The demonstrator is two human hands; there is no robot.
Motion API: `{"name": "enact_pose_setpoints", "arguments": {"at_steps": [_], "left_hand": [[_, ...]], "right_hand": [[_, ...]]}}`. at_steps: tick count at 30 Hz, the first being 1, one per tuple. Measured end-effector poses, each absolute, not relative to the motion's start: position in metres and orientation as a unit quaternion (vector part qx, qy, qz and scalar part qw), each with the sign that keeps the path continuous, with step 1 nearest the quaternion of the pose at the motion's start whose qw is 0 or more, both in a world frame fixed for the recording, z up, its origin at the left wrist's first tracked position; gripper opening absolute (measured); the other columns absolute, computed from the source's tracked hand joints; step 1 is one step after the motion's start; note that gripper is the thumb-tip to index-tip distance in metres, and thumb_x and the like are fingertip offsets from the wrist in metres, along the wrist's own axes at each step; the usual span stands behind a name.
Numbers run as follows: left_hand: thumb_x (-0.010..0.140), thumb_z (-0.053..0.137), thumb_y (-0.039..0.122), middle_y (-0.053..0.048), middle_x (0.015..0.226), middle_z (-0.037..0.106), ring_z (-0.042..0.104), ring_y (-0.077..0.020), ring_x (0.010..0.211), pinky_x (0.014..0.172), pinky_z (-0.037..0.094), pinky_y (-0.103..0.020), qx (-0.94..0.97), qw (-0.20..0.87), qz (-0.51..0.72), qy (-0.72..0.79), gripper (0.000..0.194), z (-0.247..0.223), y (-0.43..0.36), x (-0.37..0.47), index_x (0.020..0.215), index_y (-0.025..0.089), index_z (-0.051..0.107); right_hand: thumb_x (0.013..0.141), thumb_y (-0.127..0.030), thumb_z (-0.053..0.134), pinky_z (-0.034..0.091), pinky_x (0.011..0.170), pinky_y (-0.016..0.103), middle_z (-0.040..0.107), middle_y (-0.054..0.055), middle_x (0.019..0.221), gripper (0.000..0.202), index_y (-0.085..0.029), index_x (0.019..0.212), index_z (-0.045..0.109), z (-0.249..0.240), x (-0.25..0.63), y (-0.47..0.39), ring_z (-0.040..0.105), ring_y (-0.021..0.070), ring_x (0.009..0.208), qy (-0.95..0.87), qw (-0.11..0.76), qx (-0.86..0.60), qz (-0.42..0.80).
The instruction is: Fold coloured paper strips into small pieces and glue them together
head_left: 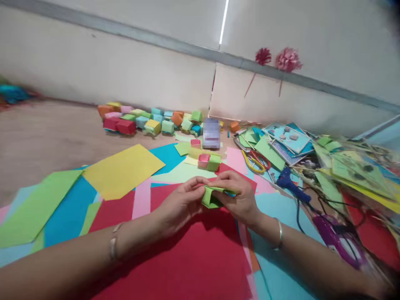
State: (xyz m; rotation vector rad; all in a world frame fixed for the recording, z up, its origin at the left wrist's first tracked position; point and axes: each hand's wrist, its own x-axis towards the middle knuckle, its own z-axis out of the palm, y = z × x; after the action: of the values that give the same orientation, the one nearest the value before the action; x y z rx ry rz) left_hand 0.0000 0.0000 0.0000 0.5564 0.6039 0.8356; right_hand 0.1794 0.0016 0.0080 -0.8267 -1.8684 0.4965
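Between my hands is a folded green paper box, with an opening visible on its near side. The fingers of my left hand pinch its left edge. My right hand grips the right side, its fingers wrapped over the top and partly hiding the paper. Both hands hover over a large red paper sheet. Just beyond them stand a small pink paper box and a green paper box, side by side.
Many coloured paper boxes cluster along the wall. Yellow paper and other sheets spread leftward. At right lie yellow-handled scissors, a blue glue gun with a dark cord, a purple object and piled craft papers.
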Motion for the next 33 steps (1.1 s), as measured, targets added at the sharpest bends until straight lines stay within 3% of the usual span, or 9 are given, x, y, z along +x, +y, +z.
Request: {"name": "enact_pose_setpoints", "arguments": {"at_steps": [6, 11, 15, 20, 25, 30, 33], "left_hand": [[0.080, 0.078, 0.025, -0.003, 0.078, 0.068, 0.068, -0.0165, 0.076, 0.073, 0.057, -0.029, 0.257, 0.839, 0.377, 0.296, 0.019, 0.000, -0.003, -0.001, 0.083, 0.017, 0.061], [0.087, 0.070, 0.020, -0.004, 0.086, 0.070, 0.070, -0.0177, 0.081, 0.081, 0.059, -0.036, 0.251, 0.839, 0.375, 0.305, 0.010, 0.003, -0.002, -0.002, 0.085, 0.017, 0.061], [0.090, 0.065, 0.019, -0.005, 0.084, 0.069, 0.070, -0.0177, 0.078, 0.077, 0.060, -0.034, 0.247, 0.842, 0.364, 0.311, 0.006, 0.007, -0.001, -0.002, 0.086, 0.016, 0.061], [0.092, 0.064, 0.019, -0.008, 0.088, 0.071, 0.072, -0.0195, 0.080, 0.074, 0.061, -0.034, 0.247, 0.844, 0.353, 0.320, 0.007, 0.009, -0.002, -0.001, 0.097, 0.015, 0.065], [0.091, 0.066, 0.023, -0.008, 0.087, 0.070, 0.069, -0.0174, 0.078, 0.073, 0.060, -0.031, 0.247, 0.840, 0.357, 0.326, 0.011, 0.006, -0.002, -0.001, 0.094, 0.013, 0.068], [0.089, 0.069, 0.028, -0.005, 0.089, 0.071, 0.069, -0.0164, 0.078, 0.072, 0.059, -0.029, 0.250, 0.830, 0.371, 0.334, 0.013, 0.003, 0.002, -0.002, 0.094, 0.016, 0.069], [0.084, 0.074, 0.032, -0.005, 0.085, 0.071, 0.068, -0.0163, 0.076, 0.074, 0.059, -0.031, 0.256, 0.832, 0.362, 0.334, 0.019, 0.002, 0.001, -0.002, 0.093, 0.016, 0.070]], "right_hand": [[0.091, -0.024, 0.063, 0.050, 0.060, 0.024, 0.060, 0.001, 0.076, 0.017, -0.025, 0.095, 0.079, 0.013, 0.183, -0.001, 0.060, 0.0126, 0.071, -0.781, 0.476, -0.349, 0.205], [0.086, -0.018, 0.068, 0.054, 0.066, 0.027, 0.068, 0.002, 0.083, 0.012, -0.024, 0.094, 0.074, 0.018, 0.179, -0.001, 0.064, 0.0137, 0.074, -0.754, 0.499, -0.364, 0.225], [0.084, -0.014, 0.066, 0.055, 0.072, 0.031, 0.070, 0.003, 0.080, 0.007, -0.020, 0.080, 0.067, 0.020, 0.179, -0.002, 0.065, 0.0153, 0.077, -0.749, 0.523, -0.341, 0.220], [0.083, -0.014, 0.066, 0.055, 0.071, 0.030, 0.067, 0.004, 0.082, 0.008, -0.020, 0.078, 0.065, 0.021, 0.182, 0.000, 0.064, 0.0152, 0.079, -0.763, 0.515, -0.340, 0.194], [0.083, -0.009, 0.064, 0.055, 0.075, 0.030, 0.069, 0.007, 0.090, 0.010, -0.018, 0.084, 0.069, 0.035, 0.191, 0.007, 0.065, 0.0161, 0.084, -0.835, 0.427, -0.316, 0.139], [0.086, 0.002, 0.043, 0.055, 0.081, 0.032, 0.070, 0.010, 0.104, 0.037, -0.018, 0.104, 0.069, 0.055, 0.202, 0.009, 0.064, 0.0175, 0.097, -0.909, 0.293, -0.277, 0.110], [0.092, -0.005, 0.045, 0.054, 0.080, 0.030, 0.071, 0.008, 0.103, 0.030, -0.019, 0.102, 0.069, 0.059, 0.204, 0.007, 0.065, 0.0158, 0.093, -0.904, 0.285, -0.284, 0.145]]}}
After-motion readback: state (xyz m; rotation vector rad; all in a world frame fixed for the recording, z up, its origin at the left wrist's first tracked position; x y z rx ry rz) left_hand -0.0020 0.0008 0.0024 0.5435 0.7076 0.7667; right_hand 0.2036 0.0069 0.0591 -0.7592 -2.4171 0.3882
